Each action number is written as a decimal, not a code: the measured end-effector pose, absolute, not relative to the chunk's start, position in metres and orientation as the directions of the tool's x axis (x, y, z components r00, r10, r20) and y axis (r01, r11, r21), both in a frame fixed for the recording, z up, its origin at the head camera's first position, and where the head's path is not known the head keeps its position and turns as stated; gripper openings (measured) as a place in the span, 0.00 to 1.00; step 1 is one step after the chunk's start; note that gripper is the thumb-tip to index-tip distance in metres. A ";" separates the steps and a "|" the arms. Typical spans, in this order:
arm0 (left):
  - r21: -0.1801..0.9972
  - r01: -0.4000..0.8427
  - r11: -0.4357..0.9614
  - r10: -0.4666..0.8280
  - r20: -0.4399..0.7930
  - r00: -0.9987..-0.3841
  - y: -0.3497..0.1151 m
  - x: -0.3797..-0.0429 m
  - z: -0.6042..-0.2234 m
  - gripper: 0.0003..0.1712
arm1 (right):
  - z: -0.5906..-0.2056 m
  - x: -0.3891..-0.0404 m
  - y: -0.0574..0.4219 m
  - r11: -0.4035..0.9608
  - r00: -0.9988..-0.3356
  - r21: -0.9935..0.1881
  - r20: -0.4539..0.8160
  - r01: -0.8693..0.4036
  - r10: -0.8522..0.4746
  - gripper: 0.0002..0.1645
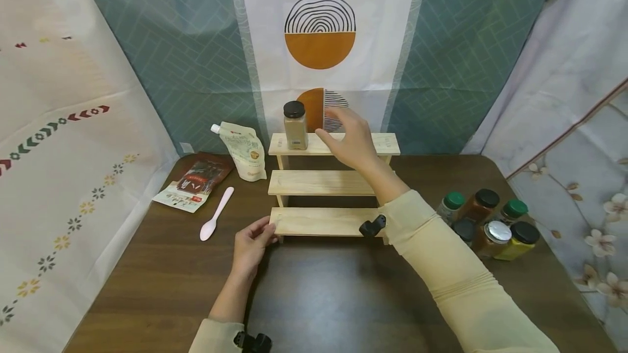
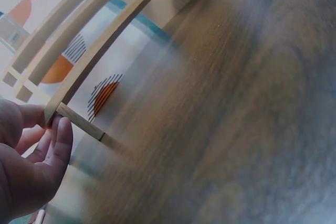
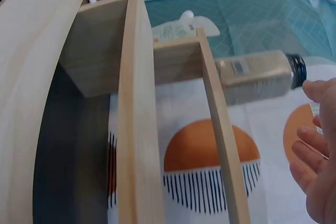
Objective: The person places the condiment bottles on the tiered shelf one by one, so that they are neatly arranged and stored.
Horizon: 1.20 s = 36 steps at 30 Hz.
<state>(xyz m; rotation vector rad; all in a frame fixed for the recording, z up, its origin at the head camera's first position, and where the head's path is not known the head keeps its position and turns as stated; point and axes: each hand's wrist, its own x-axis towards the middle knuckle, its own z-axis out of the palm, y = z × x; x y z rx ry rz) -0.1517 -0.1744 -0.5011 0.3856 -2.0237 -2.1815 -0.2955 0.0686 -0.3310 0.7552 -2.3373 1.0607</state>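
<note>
A three-step wooden rack (image 1: 319, 183) stands at the back of the table. My left hand (image 1: 251, 249) pinches the left end of its lowest step between thumb and fingers, as the left wrist view shows up close. On the left part of the top step, a spice jar (image 1: 296, 131) with a black lid and tan contents stands upright. My right hand (image 1: 354, 143) is over the top step, to the right of that jar, with fingers apart and nothing in them. In the right wrist view its fingertips are close to the black lid (image 3: 298, 70).
Several spice jars (image 1: 496, 233) with green, black and silver lids stand together at the right. To the left of the rack are a white spouted pouch (image 1: 243, 151), a dark red packet (image 1: 198, 181) and a pale pink spoon (image 1: 216, 215). Curtains (image 1: 196, 42) hang around the table.
</note>
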 end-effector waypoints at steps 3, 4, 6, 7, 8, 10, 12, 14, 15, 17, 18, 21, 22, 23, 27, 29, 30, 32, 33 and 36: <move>0.993 -0.079 -0.083 -0.277 -0.099 -0.956 -0.175 -0.152 -0.501 0.19 | -0.336 -0.293 0.079 0.553 -0.743 -0.530 0.606 -0.643 -0.284 0.30; 0.993 -0.081 -0.081 -0.276 -0.100 -0.956 -0.175 -0.151 -0.501 0.19 | -0.338 -0.292 0.083 0.558 -0.752 -0.536 0.597 -0.633 -0.280 0.30; 0.993 -0.083 -0.081 -0.273 -0.102 -0.957 -0.174 -0.151 -0.500 0.19 | -0.340 -0.290 0.090 0.563 -0.766 -0.549 0.583 -0.618 -0.271 0.30; 0.993 -0.083 -0.083 -0.272 -0.102 -0.957 -0.174 -0.151 -0.500 0.19 | -0.342 -0.289 0.094 0.564 -0.767 -0.551 0.583 -0.616 -0.269 0.30; 0.993 -0.082 -0.083 -0.270 -0.102 -0.957 -0.174 -0.151 -0.500 0.19 | -0.343 -0.289 0.097 0.564 -0.765 -0.550 0.586 -0.617 -0.267 0.30; 0.993 -0.081 -0.086 -0.267 -0.102 -0.958 -0.173 -0.152 -0.500 0.19 | -0.346 -0.287 0.105 0.567 -0.762 -0.544 0.593 -0.618 -0.261 0.29; 0.993 -0.082 -0.088 -0.264 -0.103 -0.959 -0.173 -0.152 -0.501 0.19 | -0.348 -0.286 0.113 0.575 -0.756 -0.534 0.601 -0.620 -0.258 0.28; 0.993 -0.082 -0.089 -0.260 -0.103 -0.960 -0.173 -0.151 -0.501 0.20 | -0.349 -0.283 0.120 0.582 -0.759 -0.532 0.600 -0.615 -0.253 0.28; 0.992 -0.083 -0.092 -0.260 -0.104 -0.960 -0.173 -0.151 -0.501 0.19 | -0.349 -0.281 0.124 0.585 -0.763 -0.534 0.597 -0.610 -0.250 0.28; 0.992 -0.083 -0.097 -0.260 -0.106 -0.960 -0.174 -0.151 -0.501 0.19 | -0.350 -0.278 0.133 0.585 -0.761 -0.533 0.598 -0.611 -0.251 0.28; 0.992 -0.083 -0.097 -0.259 -0.106 -0.960 -0.174 -0.151 -0.501 0.19 | -0.350 -0.276 0.137 0.581 -0.758 -0.533 0.601 -0.616 -0.252 0.28; 0.992 -0.081 -0.099 -0.260 -0.104 -0.960 -0.174 -0.151 -0.500 0.19 | -0.351 -0.272 0.150 0.580 -0.737 -0.507 0.623 -0.637 -0.264 0.26; 0.992 -0.081 -0.096 -0.259 -0.103 -0.960 -0.175 -0.151 -0.500 0.19 | -0.351 -0.271 0.154 0.582 -0.727 -0.494 0.632 -0.646 -0.270 0.25; 0.992 -0.081 -0.095 -0.259 -0.103 -0.960 -0.175 -0.151 -0.499 0.19 | -0.352 -0.270 0.159 0.583 -0.717 -0.481 0.641 -0.655 -0.275 0.25; 0.992 -0.088 -0.092 -0.259 -0.109 -0.960 -0.174 -0.152 -0.499 0.19 | -0.356 -0.265 0.175 0.592 -0.692 -0.446 0.663 -0.671 -0.285 0.23; 0.992 -0.092 -0.091 -0.260 -0.113 -0.959 -0.174 -0.151 -0.499 0.19 | -0.358 -0.264 0.182 0.592 -0.687 -0.440 0.667 -0.675 -0.288 0.22; 0.991 -0.094 -0.091 -0.259 -0.115 -0.959 -0.174 -0.151 -0.499 0.19 | -0.359 -0.263 0.185 0.595 -0.688 -0.438 0.666 -0.674 -0.288 0.23; 0.991 -0.097 -0.092 -0.259 -0.118 -0.959 -0.174 -0.150 -0.499 0.20 | -0.362 -0.261 0.192 0.605 -0.693 -0.433 0.659 -0.668 -0.292 0.23; 0.991 -0.097 -0.094 -0.258 -0.119 -0.959 -0.174 -0.150 -0.499 0.20 | -0.363 -0.260 0.195 0.611 -0.698 -0.433 0.654 -0.663 -0.294 0.24; 0.991 -0.096 -0.095 -0.253 -0.117 -0.960 -0.174 -0.150 -0.498 0.20 | -0.366 -0.255 0.206 0.629 -0.714 -0.434 0.636 -0.645 -0.293 0.24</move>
